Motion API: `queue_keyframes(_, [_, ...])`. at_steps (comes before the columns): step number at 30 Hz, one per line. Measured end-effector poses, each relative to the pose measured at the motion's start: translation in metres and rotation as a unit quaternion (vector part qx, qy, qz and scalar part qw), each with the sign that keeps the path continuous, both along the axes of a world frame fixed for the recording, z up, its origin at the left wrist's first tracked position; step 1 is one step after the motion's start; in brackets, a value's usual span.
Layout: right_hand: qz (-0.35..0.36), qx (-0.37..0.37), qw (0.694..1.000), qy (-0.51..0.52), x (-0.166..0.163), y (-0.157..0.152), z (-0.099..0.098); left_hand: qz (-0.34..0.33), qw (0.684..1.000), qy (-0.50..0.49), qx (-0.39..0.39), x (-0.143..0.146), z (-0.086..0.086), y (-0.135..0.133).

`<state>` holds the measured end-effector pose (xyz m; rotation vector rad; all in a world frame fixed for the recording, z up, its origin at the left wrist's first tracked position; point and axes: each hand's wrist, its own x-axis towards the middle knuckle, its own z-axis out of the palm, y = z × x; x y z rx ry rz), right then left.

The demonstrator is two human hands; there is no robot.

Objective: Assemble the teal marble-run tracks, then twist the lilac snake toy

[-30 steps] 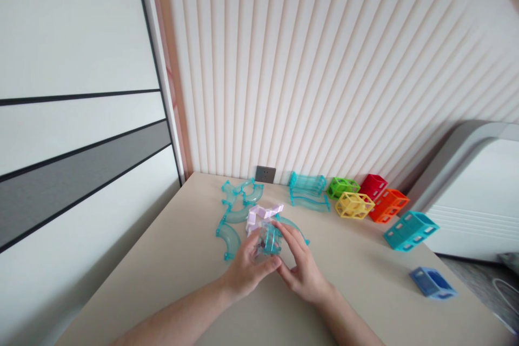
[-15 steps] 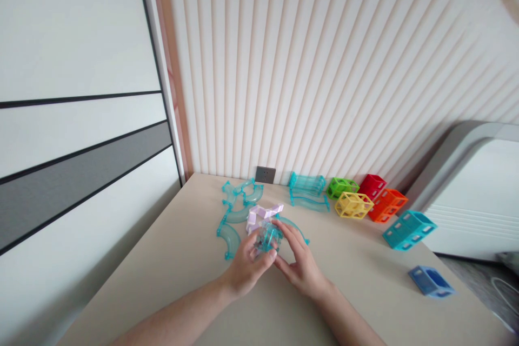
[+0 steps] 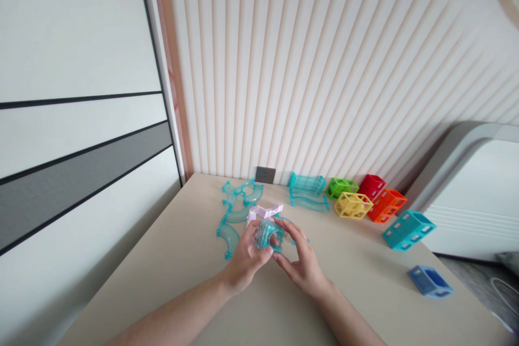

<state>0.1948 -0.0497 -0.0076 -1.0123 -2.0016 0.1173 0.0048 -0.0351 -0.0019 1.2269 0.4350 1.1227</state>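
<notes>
Both hands meet over the middle of the beige table (image 3: 170, 270). My left hand (image 3: 243, 259) and my right hand (image 3: 302, 265) together grip a clear teal plastic cube-like piece (image 3: 270, 235), fingers curled round it from each side. Just behind it lies a pale lilac zigzag piece (image 3: 265, 211). Several clear teal curved track pieces (image 3: 235, 213) lie to the left of the hands.
Straight teal track pieces (image 3: 308, 192) lie by the ribbed wall. To the right stand open block frames: green (image 3: 343, 187), yellow (image 3: 352, 205), red (image 3: 375, 186), orange (image 3: 387, 204), teal (image 3: 407, 230) and blue (image 3: 430, 281). A grey socket (image 3: 265, 174) sits in the wall.
The teal piece has been turned between the two hands and raised slightly away from me; the right hand's fingers have shifted round it. Nothing else on the table moved.
</notes>
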Motion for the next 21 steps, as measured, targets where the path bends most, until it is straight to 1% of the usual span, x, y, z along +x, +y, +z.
queue_keyframes(3, [0.006,-0.01,1.0,-0.014,0.0005,0.0001,0.0012,-0.006,1.0,-0.008,0.005,-0.0004,-0.0018,0.002])
queue_keyframes(7, [0.012,-0.005,1.0,-0.017,0.0013,0.001,0.0014,-0.021,1.0,-0.015,0.005,-0.0008,-0.0005,0.0017])
queue_keyframes(13, [0.004,0.04,0.999,-0.011,0.002,0.0022,0.0017,-0.04,0.997,-0.059,0.013,0.0023,-0.0032,0.0017])
queue_keyframes(17, [0.007,0.073,0.997,-0.017,0.0006,0.003,0.0032,-0.026,0.997,-0.067,0.012,0.0051,-0.0047,0.002])
queue_keyframes(21, [0.003,0.088,0.996,-0.021,-0.0008,0.003,0.0038,0.009,0.999,-0.035,-0.01,0.0066,0.0002,0.0006])
